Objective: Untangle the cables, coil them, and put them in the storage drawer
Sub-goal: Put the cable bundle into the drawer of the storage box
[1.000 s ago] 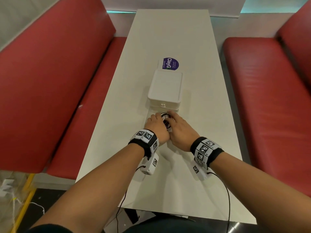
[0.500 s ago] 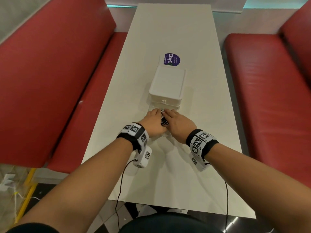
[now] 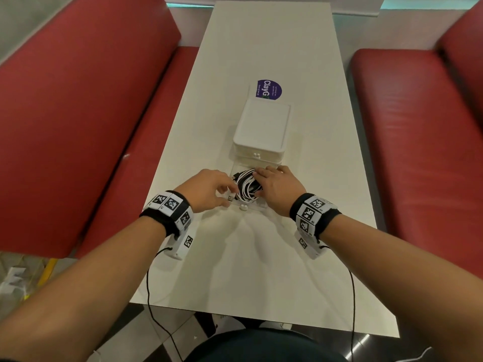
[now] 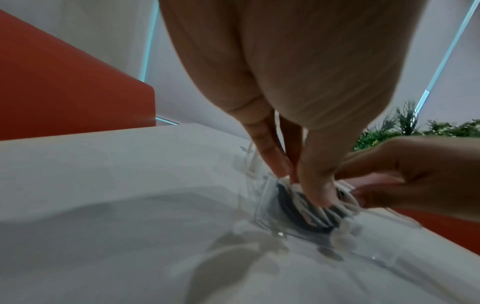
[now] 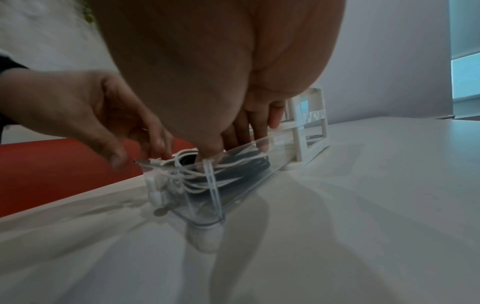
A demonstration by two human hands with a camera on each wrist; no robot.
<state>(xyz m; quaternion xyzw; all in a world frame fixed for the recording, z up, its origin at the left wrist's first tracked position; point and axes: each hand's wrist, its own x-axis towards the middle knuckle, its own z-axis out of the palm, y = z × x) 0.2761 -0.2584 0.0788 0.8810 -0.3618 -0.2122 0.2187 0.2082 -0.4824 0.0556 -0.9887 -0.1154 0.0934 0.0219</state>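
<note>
Sticker (image 3: 269, 89): purple, reads "ClayG", on the tabletop (image 3: 261, 43) mid-length, just beyond the white box.
Smaller sticker lines: too small to read.

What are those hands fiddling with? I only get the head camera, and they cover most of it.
Observer: The right wrist view shows a clear drawer holding a coiled white cable together with a black cable.
Visitor: Is the right hand gripping them?
Observer: No, its fingers press straight down on the coils.
Visitor: And the left hand?
Observer: It pinches a plug that pokes above the drawer's front rim.
</note>
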